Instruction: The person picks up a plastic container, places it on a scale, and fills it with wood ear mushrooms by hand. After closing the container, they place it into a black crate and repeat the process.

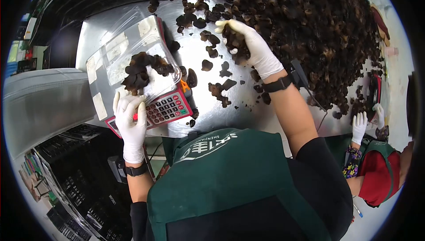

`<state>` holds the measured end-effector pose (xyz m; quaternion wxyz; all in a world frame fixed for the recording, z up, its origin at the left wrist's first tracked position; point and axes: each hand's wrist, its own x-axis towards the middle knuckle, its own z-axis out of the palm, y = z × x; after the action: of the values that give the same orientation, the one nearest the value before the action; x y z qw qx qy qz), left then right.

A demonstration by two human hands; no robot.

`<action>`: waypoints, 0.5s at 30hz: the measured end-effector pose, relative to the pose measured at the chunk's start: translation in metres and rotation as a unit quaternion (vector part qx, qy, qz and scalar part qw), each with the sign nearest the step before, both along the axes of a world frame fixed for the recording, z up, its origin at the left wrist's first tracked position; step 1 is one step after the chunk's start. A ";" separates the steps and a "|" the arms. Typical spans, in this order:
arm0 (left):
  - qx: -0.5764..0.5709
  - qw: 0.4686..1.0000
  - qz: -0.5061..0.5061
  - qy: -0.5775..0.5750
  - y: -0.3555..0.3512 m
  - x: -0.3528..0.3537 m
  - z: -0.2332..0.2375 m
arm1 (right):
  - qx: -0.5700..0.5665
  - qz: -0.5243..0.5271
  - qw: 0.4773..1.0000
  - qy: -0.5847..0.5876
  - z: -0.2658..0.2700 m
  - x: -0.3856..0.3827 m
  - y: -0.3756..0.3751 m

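Note:
My right hand, in a white glove, is curled round a clump of dark wood ear mushrooms, held over the metal table at the edge of a large heap. My left hand, gloved too, rests at the front edge of a red-edged digital scale. Its thumb and fingers are apart, the fingertips close to the mushrooms lying on the scale. A small pile of wood ear mushrooms sits on the scale's pan, on clear plastic film.
The big mushroom heap covers the table's far right, with loose pieces scattered on bare metal. An orange-handled tool lies beside the scale. At right, a co-worker's gloved hands are near another scale. Black crates stand at lower left.

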<state>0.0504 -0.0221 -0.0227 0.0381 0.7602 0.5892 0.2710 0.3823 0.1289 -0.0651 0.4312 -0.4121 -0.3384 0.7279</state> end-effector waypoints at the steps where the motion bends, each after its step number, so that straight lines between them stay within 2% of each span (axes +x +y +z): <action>1: 0.006 1.000 -0.003 -0.007 0.002 0.001 0.001 | -0.051 0.019 0.992 0.110 0.001 0.002 0.003; 2: 0.012 1.000 -0.005 -0.019 0.003 0.001 0.001 | -0.103 0.041 0.970 0.218 0.004 0.000 0.006; 6: 0.039 0.998 0.011 -0.052 0.003 0.003 0.003 | -0.088 0.069 0.957 0.266 0.032 -0.035 0.011; 7: 0.048 0.997 0.015 -0.055 0.003 0.003 0.003 | -0.075 0.093 0.958 0.259 0.045 -0.048 0.012; 8: 0.056 0.997 0.020 -0.057 0.002 0.002 0.004 | -0.074 0.063 0.975 0.200 0.063 -0.064 0.007; 11: 0.072 0.993 0.051 -0.083 -0.001 0.001 0.003 | 0.047 0.163 0.985 0.042 0.074 -0.100 0.010; 12: 0.076 0.990 0.063 -0.097 -0.001 0.000 0.002 | 0.124 0.160 0.979 0.010 0.086 -0.119 0.003; 14: 0.087 0.986 0.092 -0.111 -0.002 0.000 0.001 | 0.343 0.177 0.918 -0.095 0.088 -0.150 -0.005; 15: 0.097 0.981 0.114 -0.126 0.000 0.005 0.005 | 0.455 0.140 0.866 -0.152 0.073 -0.166 -0.011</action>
<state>0.0556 -0.0223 -0.0180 0.0073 0.6474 0.6338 0.4232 0.2160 0.1181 0.0080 0.4073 -0.2244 -0.7475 0.4743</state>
